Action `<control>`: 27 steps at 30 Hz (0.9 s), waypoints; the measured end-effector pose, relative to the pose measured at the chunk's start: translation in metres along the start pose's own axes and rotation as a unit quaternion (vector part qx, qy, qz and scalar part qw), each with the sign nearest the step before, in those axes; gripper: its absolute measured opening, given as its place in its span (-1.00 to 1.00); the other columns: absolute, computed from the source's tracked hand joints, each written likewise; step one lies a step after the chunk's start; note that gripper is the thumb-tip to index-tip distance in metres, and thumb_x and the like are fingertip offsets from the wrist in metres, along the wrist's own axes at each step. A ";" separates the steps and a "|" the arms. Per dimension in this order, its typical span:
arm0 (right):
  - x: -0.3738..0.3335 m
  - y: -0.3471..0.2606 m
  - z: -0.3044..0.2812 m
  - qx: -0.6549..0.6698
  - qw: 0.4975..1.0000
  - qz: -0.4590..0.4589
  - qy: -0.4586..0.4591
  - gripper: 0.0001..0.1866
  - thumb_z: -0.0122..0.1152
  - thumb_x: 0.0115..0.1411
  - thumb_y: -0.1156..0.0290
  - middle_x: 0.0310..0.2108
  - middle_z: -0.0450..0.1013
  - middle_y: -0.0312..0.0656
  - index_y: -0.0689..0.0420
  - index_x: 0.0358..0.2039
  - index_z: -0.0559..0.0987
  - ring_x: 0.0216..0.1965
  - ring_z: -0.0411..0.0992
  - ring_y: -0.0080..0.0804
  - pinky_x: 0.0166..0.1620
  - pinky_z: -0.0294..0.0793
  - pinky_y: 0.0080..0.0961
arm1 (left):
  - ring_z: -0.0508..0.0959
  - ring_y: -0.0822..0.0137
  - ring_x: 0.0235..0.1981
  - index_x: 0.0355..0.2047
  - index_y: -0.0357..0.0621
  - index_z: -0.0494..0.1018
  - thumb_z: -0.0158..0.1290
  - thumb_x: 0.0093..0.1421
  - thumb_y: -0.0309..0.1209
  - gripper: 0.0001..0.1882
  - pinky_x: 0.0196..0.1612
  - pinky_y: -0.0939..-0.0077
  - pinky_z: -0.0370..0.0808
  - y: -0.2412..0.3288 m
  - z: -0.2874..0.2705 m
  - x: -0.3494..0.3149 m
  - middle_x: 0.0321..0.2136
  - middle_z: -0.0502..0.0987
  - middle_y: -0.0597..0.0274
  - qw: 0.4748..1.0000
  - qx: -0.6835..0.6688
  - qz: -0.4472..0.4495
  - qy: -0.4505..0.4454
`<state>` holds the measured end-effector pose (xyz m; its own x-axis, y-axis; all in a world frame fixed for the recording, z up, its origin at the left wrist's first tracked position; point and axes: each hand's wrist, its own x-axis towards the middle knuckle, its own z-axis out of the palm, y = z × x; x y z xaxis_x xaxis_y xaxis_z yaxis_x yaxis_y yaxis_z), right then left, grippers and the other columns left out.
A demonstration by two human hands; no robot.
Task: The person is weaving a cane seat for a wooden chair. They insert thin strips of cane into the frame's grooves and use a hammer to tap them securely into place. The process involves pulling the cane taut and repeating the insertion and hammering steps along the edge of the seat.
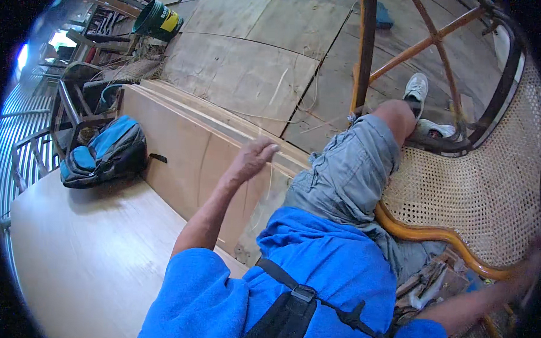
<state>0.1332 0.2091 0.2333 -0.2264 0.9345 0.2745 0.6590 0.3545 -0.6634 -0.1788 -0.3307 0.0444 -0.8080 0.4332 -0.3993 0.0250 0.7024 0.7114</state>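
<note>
My left hand [253, 159] is raised above the edges of stacked wooden boards, its fingers drawn together. A faint thin strand seems to pass near the fingertips, but I cannot make out what they hold. My right hand [537, 253] is a blur at the far right rim, beside a woven cane panel [454, 187], and its fingers do not show clearly. The cane has open holes and spans a piece of furniture with a curved, varnished wooden rail [411, 229]. One of my legs stretches across beside this panel.
A blue and black backpack [107, 154] lies on a pale board [95, 240] at the left. Upright boards [182, 142] lean beyond it. A green bucket [158, 21] stands far back. Crossed wooden bars [435, 39] rise at upper right. Scraps [439, 285] lie near my right arm.
</note>
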 end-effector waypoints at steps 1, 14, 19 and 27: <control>-0.015 -0.001 0.026 0.001 0.993 0.057 -0.099 -0.80 -0.10 0.13 0.40 -0.61 0.35 -0.35 0.16 -0.34 0.49 -0.59 0.32 -0.48 -0.44 0.39 -0.58 | 0.42 0.40 -0.53 -0.35 -0.23 0.44 -0.06 0.17 -0.25 -0.73 -0.44 0.47 0.37 0.031 0.008 -0.004 -0.61 0.42 0.17 1.000 -0.021 0.008 -0.013; -0.215 -0.084 0.187 0.371 0.831 0.111 -0.400 -0.82 0.01 0.20 0.35 -0.62 0.36 -0.32 0.20 -0.43 0.46 -0.61 0.34 -0.61 -0.52 0.34 -0.67 | 0.49 0.01 -0.43 -0.45 -0.13 0.38 -0.03 0.07 -0.30 -0.84 -0.32 0.16 0.39 0.135 0.058 -0.013 -0.53 0.47 0.01 0.935 0.196 0.271 -0.122; -0.172 -0.051 0.175 0.352 0.899 0.121 -0.232 -0.74 -0.06 0.23 0.27 -0.66 0.32 -0.33 0.15 -0.50 0.42 -0.63 0.32 -0.62 -0.55 0.34 -0.67 | 0.49 0.12 -0.36 -0.42 -0.08 0.42 -0.02 0.09 -0.30 -0.85 -0.10 0.20 0.30 0.095 0.039 -0.008 -0.50 0.50 0.11 0.899 0.352 0.254 -0.067; -0.107 0.010 0.157 0.271 0.949 0.141 -0.075 -0.74 0.00 0.19 0.22 -0.65 0.33 -0.33 0.15 -0.49 0.42 -0.65 0.31 -0.60 -0.57 0.32 -0.66 | 0.49 0.12 -0.41 -0.43 -0.08 0.44 0.02 0.09 -0.31 -0.87 -0.28 0.28 0.39 0.071 0.001 -0.020 -0.52 0.49 0.16 0.940 0.240 0.242 -0.022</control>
<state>0.0512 0.1169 0.0882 -0.2222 0.9741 -0.0417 0.2520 0.0160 -0.9676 -0.1602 -0.2892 0.1030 -0.6082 0.7833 -0.1282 0.6549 0.5865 0.4766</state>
